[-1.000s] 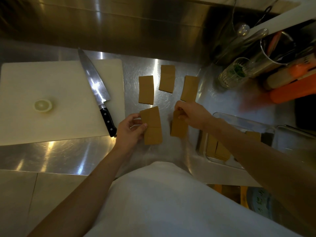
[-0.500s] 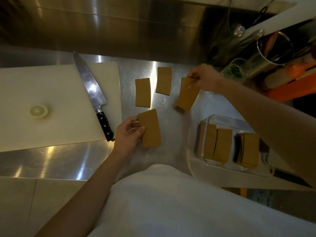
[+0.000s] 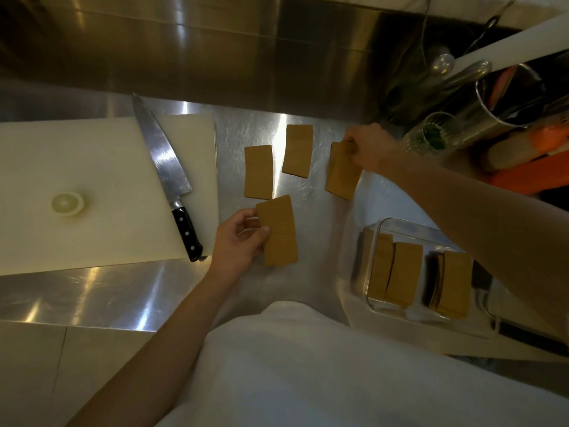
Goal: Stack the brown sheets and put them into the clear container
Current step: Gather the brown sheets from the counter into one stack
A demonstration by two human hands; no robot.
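Both hands pinching sheets over the table (image 3: 308, 288).
I see left hand (image 3: 238, 241) fingers (image 3: 261, 234) clamped on a stack (image 3: 278, 231); right hand (image 3: 371, 151) grips a sheet (image 3: 340, 175); container (image 3: 381, 229) holds upright stacks.

Brown sheets (image 3: 258, 171), white board (image 3: 92, 192), blk-handled knife (image 3: 167, 167)

knife (image 3: 163, 167) on board (image 3: 77, 167) left | sheets (image 3: 258, 171) centre | container (image 3: 381, 229) right, perhaps holding three stacks
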